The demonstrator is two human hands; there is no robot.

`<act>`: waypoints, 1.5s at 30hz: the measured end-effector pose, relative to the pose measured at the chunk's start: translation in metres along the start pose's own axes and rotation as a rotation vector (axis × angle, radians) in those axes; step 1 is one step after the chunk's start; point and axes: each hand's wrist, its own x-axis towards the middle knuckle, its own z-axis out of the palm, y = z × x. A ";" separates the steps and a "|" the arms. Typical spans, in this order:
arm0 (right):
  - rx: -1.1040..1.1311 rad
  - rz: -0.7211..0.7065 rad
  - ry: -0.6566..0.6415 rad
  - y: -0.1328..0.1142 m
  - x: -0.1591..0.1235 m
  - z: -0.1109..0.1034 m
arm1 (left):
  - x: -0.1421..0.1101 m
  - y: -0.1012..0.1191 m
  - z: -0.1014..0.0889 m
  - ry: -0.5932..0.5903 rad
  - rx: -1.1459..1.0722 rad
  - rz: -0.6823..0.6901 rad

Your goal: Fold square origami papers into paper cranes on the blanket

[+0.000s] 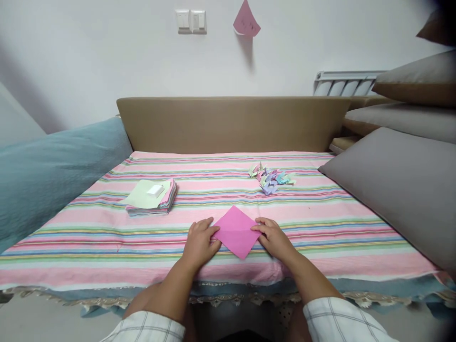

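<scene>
While the pink paper [238, 232] stretches as a diamond, the left hand [201, 243] and the right hand [274, 238] each pinch one side corner narrowly between thumb and fingers. Those fingers partly cover its corners; whether its middle touches the striped cloth [338, 232] is hard to tell. The paper spans the gap between both hands. Beyond it stand a paper stack [138, 197] to its left and small folded papers [270, 180] to its right, their individual shapes indistinct.

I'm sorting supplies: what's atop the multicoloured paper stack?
A small white rectangular object lies on a pale green paper sheet. Pink paper shows beneath; lower sheets show only edges, their faces covered.
</scene>
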 end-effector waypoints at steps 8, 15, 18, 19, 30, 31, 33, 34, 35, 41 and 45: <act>0.050 0.102 0.007 0.000 0.000 -0.003 | 0.004 -0.002 -0.003 0.029 -0.100 -0.065; 0.133 0.163 -0.030 -0.004 0.011 -0.006 | 0.002 -0.011 -0.006 0.029 -0.122 -0.185; 0.148 0.161 -0.023 -0.003 0.018 -0.006 | 0.004 -0.008 -0.004 0.061 -0.072 -0.212; 0.143 0.163 -0.018 -0.003 0.019 -0.006 | 0.004 -0.007 -0.004 0.075 -0.055 -0.217; -0.025 0.196 0.125 -0.009 0.011 0.004 | 0.001 -0.002 0.000 0.179 -0.010 -0.154; -0.039 0.198 0.140 -0.010 0.010 0.005 | 0.001 -0.001 0.000 0.194 -0.001 -0.156; -0.064 0.201 0.157 -0.012 0.009 0.006 | -0.001 0.001 0.002 0.229 0.008 -0.172; -0.075 0.203 0.161 -0.012 0.009 0.007 | -0.002 0.001 0.003 0.246 0.006 -0.184; -0.083 0.205 0.162 -0.013 0.009 0.007 | -0.002 0.001 0.005 0.260 0.000 -0.196; -0.073 0.189 0.186 -0.012 0.007 0.008 | -0.002 -0.003 0.012 0.297 -0.045 -0.207; -0.076 0.165 0.216 -0.011 0.005 0.012 | -0.002 -0.006 0.012 0.298 -0.075 -0.186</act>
